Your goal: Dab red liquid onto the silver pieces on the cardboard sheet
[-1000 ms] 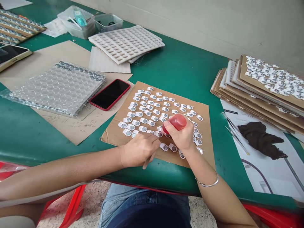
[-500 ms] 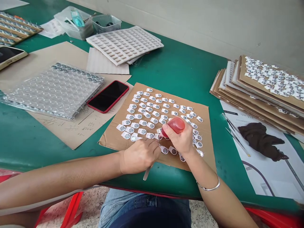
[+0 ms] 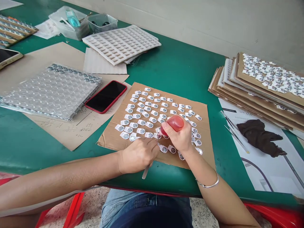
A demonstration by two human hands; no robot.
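Observation:
My left hand (image 3: 139, 155) is closed around metal tweezers (image 3: 145, 172), whose flat end sticks out below the palm; their tips are mostly hidden. In my right hand (image 3: 179, 137) is a small red squeeze bottle (image 3: 175, 123), tilted with its nozzle end down toward the left fingers. Both hands meet over the lower middle of a brown cardboard sheet (image 3: 111, 139). Rows of small white tabbed pieces with round, silvery-dark centres (image 3: 141, 131) lie on that sheet. Some pieces are covered by the hands.
A red-cased phone (image 3: 106, 96) and clear plastic trays (image 3: 52, 91) lie to the left. White moulded trays (image 3: 122, 44) and plastic tubs (image 3: 102, 23) stand behind. On the right are stacked cardboard sheets (image 3: 256, 91), another pair of tweezers (image 3: 235, 133) and a dark cloth (image 3: 258, 136).
The view has shifted slightly, so the surroundings sit a little further left. Both hands keep nearly the same pose over the sheet, still holding the bottle and tweezers.

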